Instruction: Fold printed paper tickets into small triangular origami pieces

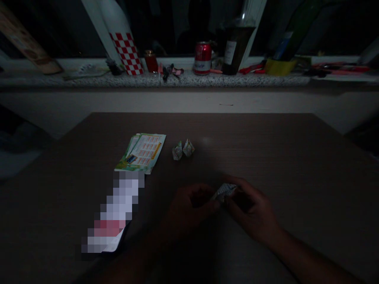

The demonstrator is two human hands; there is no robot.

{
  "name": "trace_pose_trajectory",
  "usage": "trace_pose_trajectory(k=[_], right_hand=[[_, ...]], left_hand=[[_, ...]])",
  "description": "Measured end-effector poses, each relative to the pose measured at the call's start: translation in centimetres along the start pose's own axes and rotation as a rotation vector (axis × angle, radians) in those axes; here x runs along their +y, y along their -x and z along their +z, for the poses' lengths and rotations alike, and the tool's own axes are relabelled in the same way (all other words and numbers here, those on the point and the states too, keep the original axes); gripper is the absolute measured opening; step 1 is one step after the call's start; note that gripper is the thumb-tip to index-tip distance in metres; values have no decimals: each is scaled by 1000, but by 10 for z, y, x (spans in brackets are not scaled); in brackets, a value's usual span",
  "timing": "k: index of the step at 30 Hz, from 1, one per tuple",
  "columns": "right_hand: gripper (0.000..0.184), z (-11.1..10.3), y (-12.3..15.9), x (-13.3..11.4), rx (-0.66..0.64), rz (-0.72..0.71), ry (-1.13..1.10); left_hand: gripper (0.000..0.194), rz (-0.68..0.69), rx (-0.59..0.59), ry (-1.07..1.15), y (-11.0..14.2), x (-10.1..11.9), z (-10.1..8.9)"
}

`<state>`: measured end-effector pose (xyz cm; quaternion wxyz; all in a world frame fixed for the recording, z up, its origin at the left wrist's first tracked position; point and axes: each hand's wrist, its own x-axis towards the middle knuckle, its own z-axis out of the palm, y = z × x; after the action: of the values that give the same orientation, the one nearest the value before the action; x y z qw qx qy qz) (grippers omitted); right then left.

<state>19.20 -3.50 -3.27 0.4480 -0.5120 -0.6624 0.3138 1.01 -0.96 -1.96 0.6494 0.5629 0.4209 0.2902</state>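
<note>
Between my two hands is a small folded paper piece (225, 191) with fine printed marks, held above the table. My left hand (189, 205) pinches its left end between thumb and fingers. On the other side, my right hand (254, 209) grips its right end, thumb below and fingers over the top. Two similar folded paper pieces, a left one (177, 151) and a right one (188, 148), stand close together on the table beyond my left hand. Dim light hides the fingertips in part.
A stack of printed paper sheets (142, 152) lies on the brown table (266, 142), left of the folded pieces. Nearer me is a bright phone-like device (114, 213), its screen pixelated. The windowsill behind holds a checkered bottle (127, 53), a red can (203, 58) and a dark bottle (233, 49).
</note>
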Motion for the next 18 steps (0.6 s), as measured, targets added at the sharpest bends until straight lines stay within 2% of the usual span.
trace_pose_trajectory(k=[4, 9, 13, 18], right_hand=[[37, 5, 1, 1, 95, -91, 142], [45, 7, 2, 2, 38, -159, 190], [39, 8, 2, -1, 40, -148, 205], [27, 9, 1, -4, 79, -99, 213]], left_hand=[[21, 35, 86, -246, 3, 0, 7], [21, 131, 183, -496, 4, 0, 13], [22, 128, 238, -589, 2, 0, 15], [22, 54, 247, -570, 1, 3, 17]])
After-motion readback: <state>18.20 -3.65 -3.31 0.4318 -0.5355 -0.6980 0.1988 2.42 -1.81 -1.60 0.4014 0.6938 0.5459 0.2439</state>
